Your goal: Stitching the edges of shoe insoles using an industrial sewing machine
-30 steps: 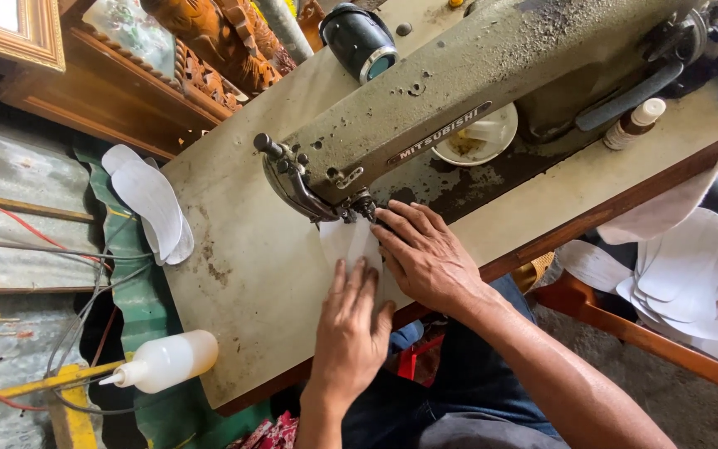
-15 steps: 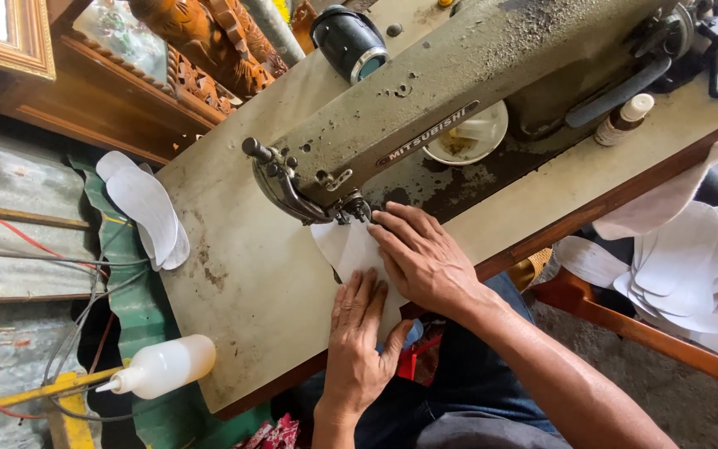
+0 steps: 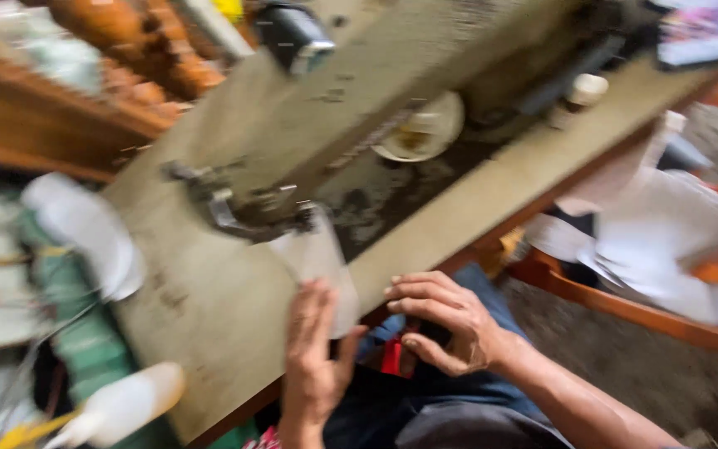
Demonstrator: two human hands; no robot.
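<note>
The left hand (image 3: 313, 349) is lying flat at the near edge of the bench (image 3: 201, 316), its fingers (image 3: 307, 309) stretched out and released, pressing on the near end of a pale piece of fabric (image 3: 317, 258) rather than gripping it. Just beside it, the right hand (image 3: 446, 320) is hovering off the bench's front edge, above the person's lap; its fingers (image 3: 413, 291) are curling loosely inward, and through the motion blur I cannot tell whether they are holding anything. The fabric is running away from the left hand across the bench top, with its far end sitting under the needle end of the sewing machine (image 3: 359, 125). The machine, drab and worn, is stretching diagonally across the bench toward the upper right, and a round pale dish (image 3: 421, 133) is resting near its base. To the left, a white oval sole-shaped piece (image 3: 85, 237) is lying beyond the bench's edge, and a white squeeze bottle (image 3: 122, 406) is lying lower down at the near left. On the right, past the bench, white pieces (image 3: 666, 241) are piling on an orange wooden frame (image 3: 625, 303).
</note>
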